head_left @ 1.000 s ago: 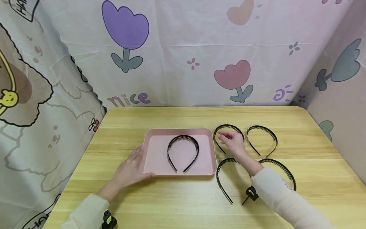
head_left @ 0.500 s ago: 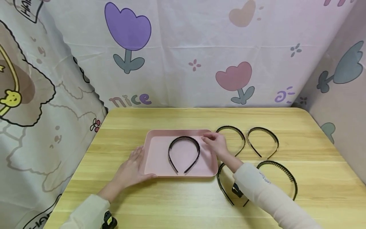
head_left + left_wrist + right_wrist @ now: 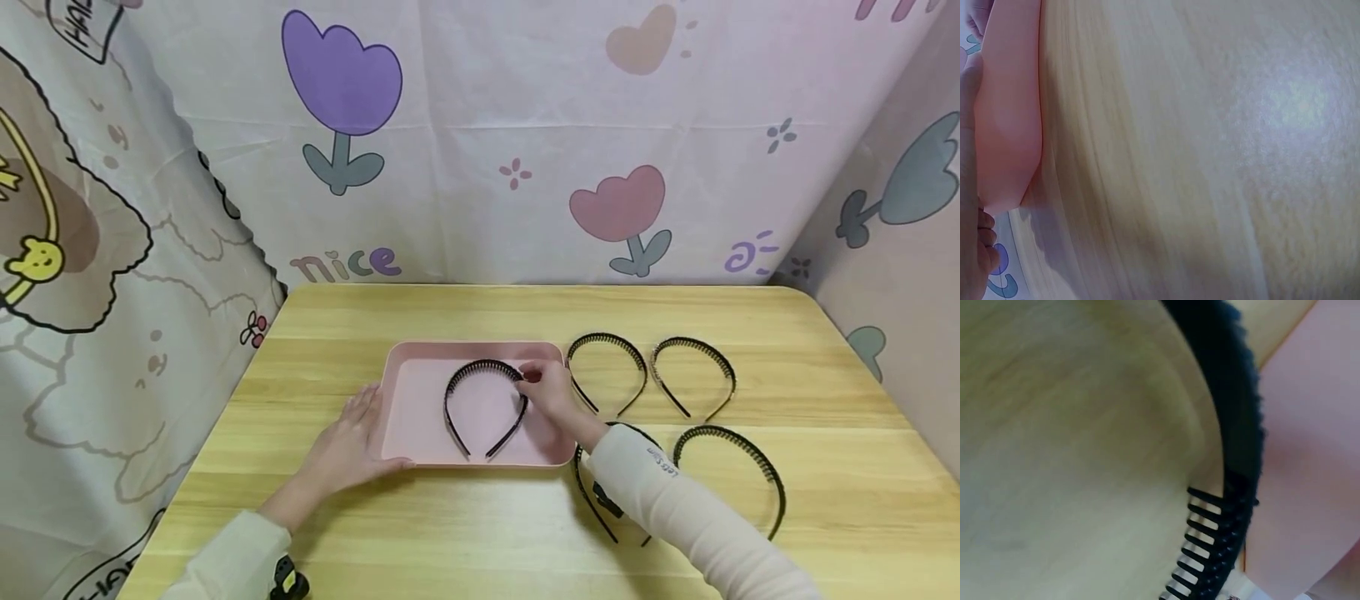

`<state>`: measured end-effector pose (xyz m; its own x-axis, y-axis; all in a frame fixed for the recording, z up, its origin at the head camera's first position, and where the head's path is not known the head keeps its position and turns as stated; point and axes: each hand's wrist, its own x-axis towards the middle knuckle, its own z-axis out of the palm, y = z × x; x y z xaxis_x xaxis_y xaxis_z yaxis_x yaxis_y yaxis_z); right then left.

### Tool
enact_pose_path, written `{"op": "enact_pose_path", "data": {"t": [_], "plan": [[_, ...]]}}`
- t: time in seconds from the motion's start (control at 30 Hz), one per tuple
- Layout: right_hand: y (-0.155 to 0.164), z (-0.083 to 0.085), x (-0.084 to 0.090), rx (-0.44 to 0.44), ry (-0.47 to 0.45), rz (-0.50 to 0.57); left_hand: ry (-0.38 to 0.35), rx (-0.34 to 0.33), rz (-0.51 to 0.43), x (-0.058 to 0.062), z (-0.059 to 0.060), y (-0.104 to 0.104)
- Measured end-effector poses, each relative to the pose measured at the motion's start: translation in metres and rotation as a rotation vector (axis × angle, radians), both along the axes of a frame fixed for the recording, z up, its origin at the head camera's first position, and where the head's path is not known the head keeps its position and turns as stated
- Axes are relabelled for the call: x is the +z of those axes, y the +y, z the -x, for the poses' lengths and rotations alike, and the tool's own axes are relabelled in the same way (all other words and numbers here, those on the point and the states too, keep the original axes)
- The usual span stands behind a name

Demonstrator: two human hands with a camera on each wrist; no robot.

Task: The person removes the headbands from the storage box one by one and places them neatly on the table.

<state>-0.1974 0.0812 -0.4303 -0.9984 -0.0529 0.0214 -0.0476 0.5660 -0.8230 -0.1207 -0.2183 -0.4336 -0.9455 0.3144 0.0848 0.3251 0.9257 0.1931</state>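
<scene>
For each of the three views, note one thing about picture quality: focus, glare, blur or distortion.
Head view: evenly lit and sharp, with wide-angle bending of the table edge and soft shadows under both hands. Left wrist view: very close and soft, with a pale glare patch on the wood beside the pink tray. Right wrist view: out of focus up close; the black headband smears, though its teeth show.

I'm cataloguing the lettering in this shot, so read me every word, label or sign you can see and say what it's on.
"nice": purple and pink letters on the tulip-print fabric backdrop.
"HA...": cut off at the frame's top corner, on the cartoon-print cloth at the side.
Small dark print on the cream right sleeve: too small to read.
Wrist views: no text.
</scene>
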Motion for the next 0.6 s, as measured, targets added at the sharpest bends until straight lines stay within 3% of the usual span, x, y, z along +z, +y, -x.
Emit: {"op": "enact_pose_path", "data": {"t": [0.2,0.6], "plan": [[-0.0021,-0.0003,-0.0073,0.001,0.046,-0.057,0.006,0.001,0.007,-0.0007,-0.0012,0.0003],[-0.0052,0.0030,-0.0082,0.029,0.081,-0.045,0.008,0.000,0.003,0.0005,-0.0002,0.0001]]}}
